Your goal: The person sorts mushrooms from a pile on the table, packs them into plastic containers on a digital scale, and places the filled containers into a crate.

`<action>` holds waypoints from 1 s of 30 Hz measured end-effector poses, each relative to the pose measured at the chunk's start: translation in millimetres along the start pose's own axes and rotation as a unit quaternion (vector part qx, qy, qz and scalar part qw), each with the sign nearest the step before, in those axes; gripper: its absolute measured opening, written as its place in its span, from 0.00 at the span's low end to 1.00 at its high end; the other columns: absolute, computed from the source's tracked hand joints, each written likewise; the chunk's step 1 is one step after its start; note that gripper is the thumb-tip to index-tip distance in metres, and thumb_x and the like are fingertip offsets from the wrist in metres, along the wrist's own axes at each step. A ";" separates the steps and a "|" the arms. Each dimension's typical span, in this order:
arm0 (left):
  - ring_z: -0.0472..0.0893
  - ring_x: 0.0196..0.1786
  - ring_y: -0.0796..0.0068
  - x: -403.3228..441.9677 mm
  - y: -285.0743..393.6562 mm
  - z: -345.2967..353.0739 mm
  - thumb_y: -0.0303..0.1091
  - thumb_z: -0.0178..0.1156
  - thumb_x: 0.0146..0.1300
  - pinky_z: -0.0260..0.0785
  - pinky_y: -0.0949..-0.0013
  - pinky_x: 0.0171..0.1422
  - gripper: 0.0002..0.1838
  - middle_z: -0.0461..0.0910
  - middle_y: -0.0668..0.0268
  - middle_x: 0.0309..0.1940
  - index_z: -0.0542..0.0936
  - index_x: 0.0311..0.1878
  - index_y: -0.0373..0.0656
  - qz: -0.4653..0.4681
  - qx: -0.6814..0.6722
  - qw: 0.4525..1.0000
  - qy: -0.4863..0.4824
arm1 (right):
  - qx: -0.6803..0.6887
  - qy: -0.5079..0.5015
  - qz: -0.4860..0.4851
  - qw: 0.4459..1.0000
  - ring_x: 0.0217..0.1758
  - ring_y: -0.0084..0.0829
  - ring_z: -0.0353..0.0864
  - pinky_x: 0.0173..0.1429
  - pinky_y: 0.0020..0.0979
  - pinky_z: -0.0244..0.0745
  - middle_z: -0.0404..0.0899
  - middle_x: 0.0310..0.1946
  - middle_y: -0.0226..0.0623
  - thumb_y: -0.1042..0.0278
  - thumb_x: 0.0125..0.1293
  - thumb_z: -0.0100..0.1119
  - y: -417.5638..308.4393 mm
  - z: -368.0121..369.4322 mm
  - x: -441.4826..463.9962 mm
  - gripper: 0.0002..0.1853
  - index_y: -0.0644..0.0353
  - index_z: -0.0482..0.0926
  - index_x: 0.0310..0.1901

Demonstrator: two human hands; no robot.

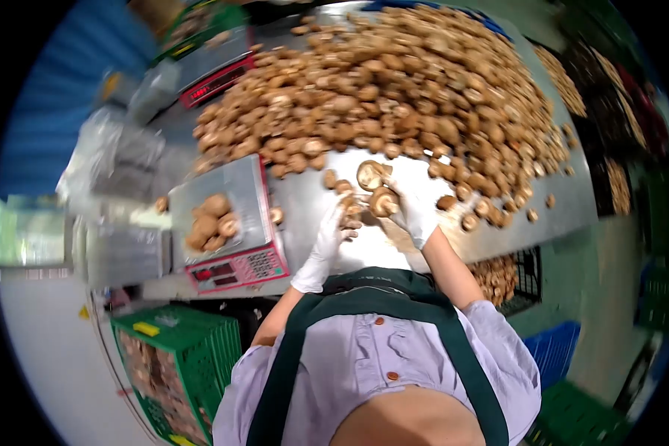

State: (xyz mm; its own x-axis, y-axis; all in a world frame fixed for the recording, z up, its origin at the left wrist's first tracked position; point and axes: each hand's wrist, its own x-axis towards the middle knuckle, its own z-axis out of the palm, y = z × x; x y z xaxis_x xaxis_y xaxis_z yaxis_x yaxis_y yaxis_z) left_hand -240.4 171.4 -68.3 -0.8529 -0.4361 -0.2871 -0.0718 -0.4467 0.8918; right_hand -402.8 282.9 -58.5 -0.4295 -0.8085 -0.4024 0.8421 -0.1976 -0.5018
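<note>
My left hand (325,244), in a white glove, is curled around brown mushrooms (348,207) at the near side of the steel table; how many it holds is hard to make out. Close beside it, my right hand (419,217), also gloved, grips a brown mushroom (384,201) with its pale gilled underside partly showing. Just beyond the fingers lies another mushroom (370,175), gills up. To the left stands a red-edged digital scale (238,182), bearing several mushrooms (212,222) on its metal plate.
A large mushroom heap (394,82) covers the table's far side. A second scale (217,80) and plastic bags (115,160) stand at the left. Below are a green crate (219,334) at left and a black crate (528,275) of mushrooms at right.
</note>
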 end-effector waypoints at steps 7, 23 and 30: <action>0.76 0.44 0.79 -69.3 78.3 -70.7 0.38 0.45 0.71 0.68 0.77 0.47 0.25 0.73 0.62 0.53 0.63 0.68 0.39 0.173 0.091 0.969 0.152 | -0.210 -0.075 0.050 0.974 0.50 0.28 0.79 0.54 0.27 0.76 0.77 0.48 0.40 0.65 0.72 0.49 60.6 104.9 51.2 0.21 0.68 0.66 0.62; 0.75 0.51 0.73 -142.0 179.0 -266.4 0.45 0.48 0.69 0.68 0.69 0.56 0.29 0.71 0.59 0.56 0.62 0.69 0.39 0.367 0.135 0.826 0.405 | -0.367 -0.136 -0.072 0.917 0.39 0.23 0.81 0.34 0.18 0.74 0.79 0.49 0.37 0.65 0.72 0.49 128.2 209.7 97.9 0.23 0.63 0.66 0.66; 0.68 0.66 0.62 -114.6 145.7 -269.3 0.38 0.48 0.70 0.58 0.63 0.70 0.28 0.67 0.55 0.65 0.62 0.68 0.33 0.305 0.222 0.881 0.287 | -0.343 -0.098 -0.053 0.933 0.48 0.24 0.79 0.51 0.24 0.76 0.77 0.53 0.37 0.66 0.71 0.51 117.8 195.0 99.2 0.23 0.64 0.66 0.65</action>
State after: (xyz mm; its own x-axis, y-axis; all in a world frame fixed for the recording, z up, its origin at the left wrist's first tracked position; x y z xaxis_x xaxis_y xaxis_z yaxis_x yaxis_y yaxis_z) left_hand -13.8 -54.1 0.4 -0.4103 -0.8693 0.2757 0.0054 0.3000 0.9539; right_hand -282.7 71.3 -8.2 -0.3742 -0.9037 -0.2080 0.3618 0.0643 -0.9300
